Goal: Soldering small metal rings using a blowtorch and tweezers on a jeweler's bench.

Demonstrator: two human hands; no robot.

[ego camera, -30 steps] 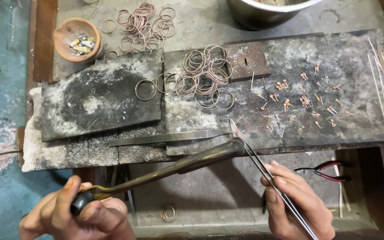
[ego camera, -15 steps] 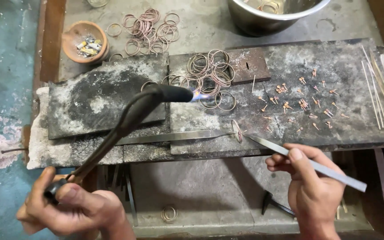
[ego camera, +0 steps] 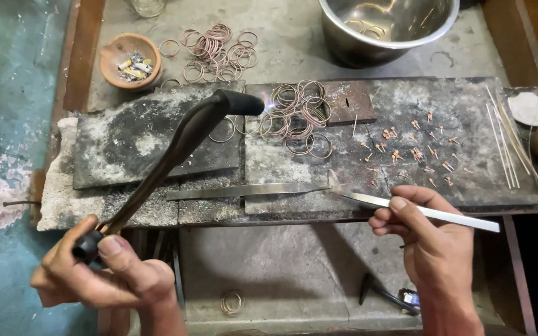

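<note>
Left hand: my left hand point(ego camera: 104, 270) is clenched round the black grip of the torch point(ego camera: 182, 146), thumb laid over the top.
Torch: half a second ago its nozzle hung lower and further left, over the dark slab point(ego camera: 138, 143); now it has swung up and right, and the small flame at the tip licks the near edge of the ring pile point(ego camera: 297, 115).
Right hand: my right hand point(ego camera: 434, 239) pinches the long tweezers point(ego camera: 406, 208) between thumb and fingers; their tips rest on the slab edge beside the flat metal blade point(ego camera: 244, 191) (a second ago they pointed steeply down and away).
Meaning: heat is now on the rings, so I judge the soldering is starting, with the tweezers waiting near.
Small parts: the tiny copper pieces point(ego camera: 415, 146) lie scattered to the right, untouched.
Round about: steel bowl point(ego camera: 387, 28) above, clay dish point(ego camera: 129, 59) at upper left, loose rings point(ego camera: 216, 53) between them.
</note>
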